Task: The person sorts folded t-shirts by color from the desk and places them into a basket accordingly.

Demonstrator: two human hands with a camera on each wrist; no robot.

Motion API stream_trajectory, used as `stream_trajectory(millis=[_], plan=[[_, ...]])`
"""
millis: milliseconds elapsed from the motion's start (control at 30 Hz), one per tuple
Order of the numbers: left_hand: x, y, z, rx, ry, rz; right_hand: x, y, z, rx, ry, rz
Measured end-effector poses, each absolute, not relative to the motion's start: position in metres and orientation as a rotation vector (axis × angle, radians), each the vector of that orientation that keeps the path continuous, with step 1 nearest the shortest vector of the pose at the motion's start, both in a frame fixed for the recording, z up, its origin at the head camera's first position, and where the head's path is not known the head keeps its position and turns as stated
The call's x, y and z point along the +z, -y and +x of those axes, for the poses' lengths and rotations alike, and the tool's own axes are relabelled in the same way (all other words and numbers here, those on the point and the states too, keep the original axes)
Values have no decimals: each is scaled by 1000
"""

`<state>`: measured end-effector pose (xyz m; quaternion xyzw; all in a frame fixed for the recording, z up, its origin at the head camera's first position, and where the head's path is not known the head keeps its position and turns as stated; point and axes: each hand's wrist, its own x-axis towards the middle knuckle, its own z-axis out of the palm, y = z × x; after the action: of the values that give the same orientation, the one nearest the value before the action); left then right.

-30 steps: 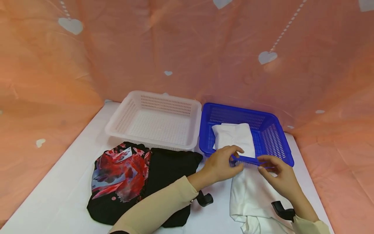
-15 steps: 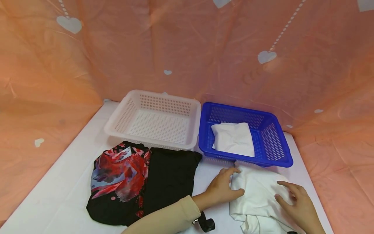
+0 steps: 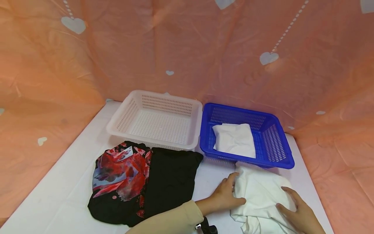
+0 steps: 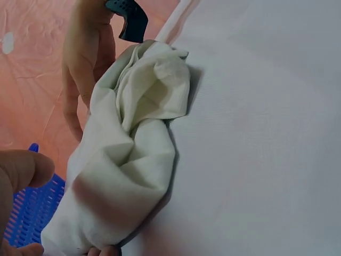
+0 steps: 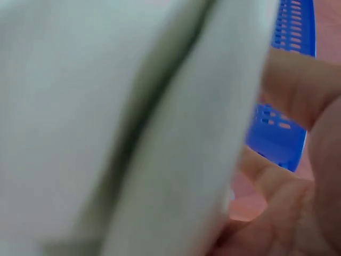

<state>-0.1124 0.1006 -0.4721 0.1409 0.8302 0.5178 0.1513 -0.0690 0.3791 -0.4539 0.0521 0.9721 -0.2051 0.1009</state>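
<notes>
A bundled white cloth [image 3: 260, 191], its garment kind unclear, lies on the table at the right in the head view. At its left edge is my left hand [image 3: 225, 195], fingers touching the side and thumb spread over it. My right hand [image 3: 301, 211] lies along the cloth's right side, fingers and thumb loosely spread. In the left wrist view, the white cloth [image 4: 128, 160] is crumpled, with left fingertips at its lower edge and the thumb [image 4: 32, 168] apart. The right wrist view shows the cloth close up, with right-hand fingers [image 5: 287, 85] beside it.
Behind the cloth stands a blue basket [image 3: 276, 159] holding a folded white cloth [image 3: 235, 141]. A white basket [image 3: 198, 130] is left of it. Nearer lies a folded black garment [image 3: 172, 178] with a red floral print. Orange curtain [image 3: 175, 48] surrounds the white table [image 3: 67, 182].
Both hands have left the blue basket's front rim and come back toward the body, down to the sides of the bundled white cloth. The baskets and black garment stay put.
</notes>
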Motion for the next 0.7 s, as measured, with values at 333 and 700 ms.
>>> stream_trajectory(millis=[333,700], plan=[[-472,-107,-111,1455,-2352,422,-462,-367,-70,-712,-2923,97],[-476,-106,-116,1433,-2344,477,-460,-363,-68,-808,-2974,58]])
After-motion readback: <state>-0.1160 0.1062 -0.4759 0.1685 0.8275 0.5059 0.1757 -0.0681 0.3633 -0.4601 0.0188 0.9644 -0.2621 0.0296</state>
